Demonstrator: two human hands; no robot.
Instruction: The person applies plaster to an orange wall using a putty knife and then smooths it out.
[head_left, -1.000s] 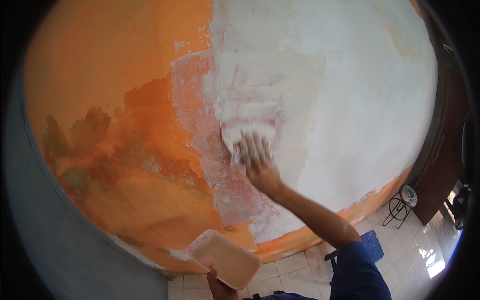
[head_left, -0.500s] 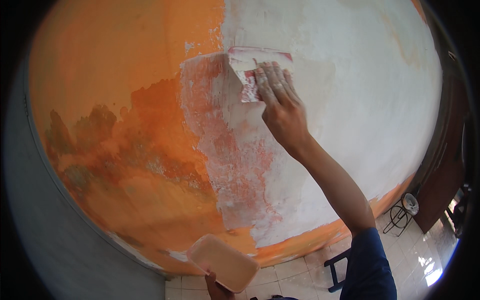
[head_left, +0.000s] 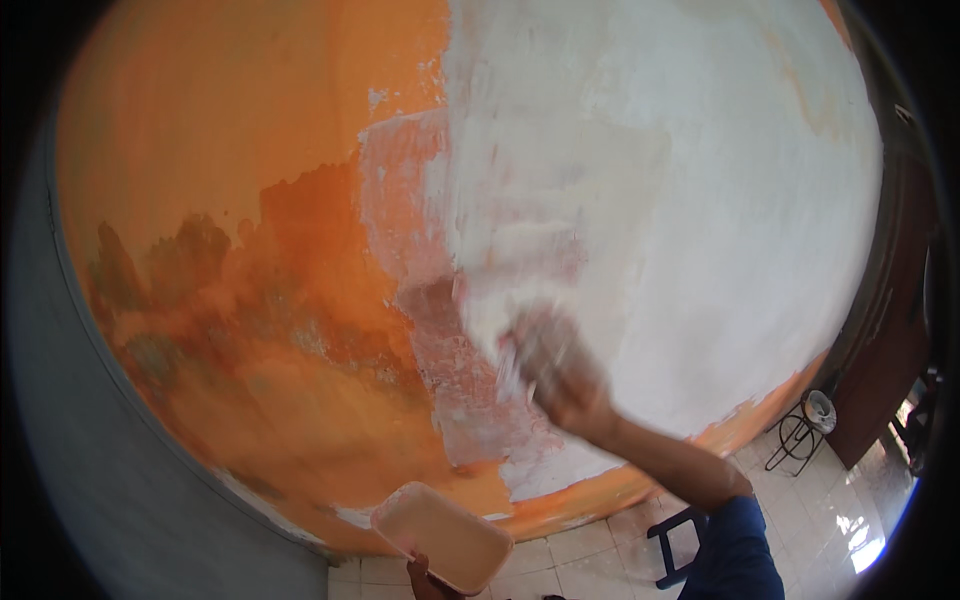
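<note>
My right hand point(head_left: 565, 375), smeared by motion, presses a flat putty spreader point(head_left: 490, 315) with whitish and reddish patches against the wall. The spreader is blurred, and its edges are hard to make out. It lies over the border between the pinkish scraped strip point(head_left: 465, 385) and the white-coated area point(head_left: 720, 250). At the lower edge, my left hand point(head_left: 425, 578) grips the near left side of a shallow, pale rectangular tray point(head_left: 450, 535). The tray is tilted, and its inside is peach-beige.
Orange paint with dark damp stains point(head_left: 230, 280) covers the wall's left part. A grey wall point(head_left: 60, 420) meets it at the left. Below on the tiled floor point(head_left: 580, 555) stand a dark blue stool point(head_left: 668, 550) and, farther right, a black metal stand point(head_left: 795, 440) bearing a pale bowl point(head_left: 820, 410).
My right hand has swept the spreader down the wall from the upper middle. Fresh pale streaks show where it passed. The tray in my left hand has barely moved.
</note>
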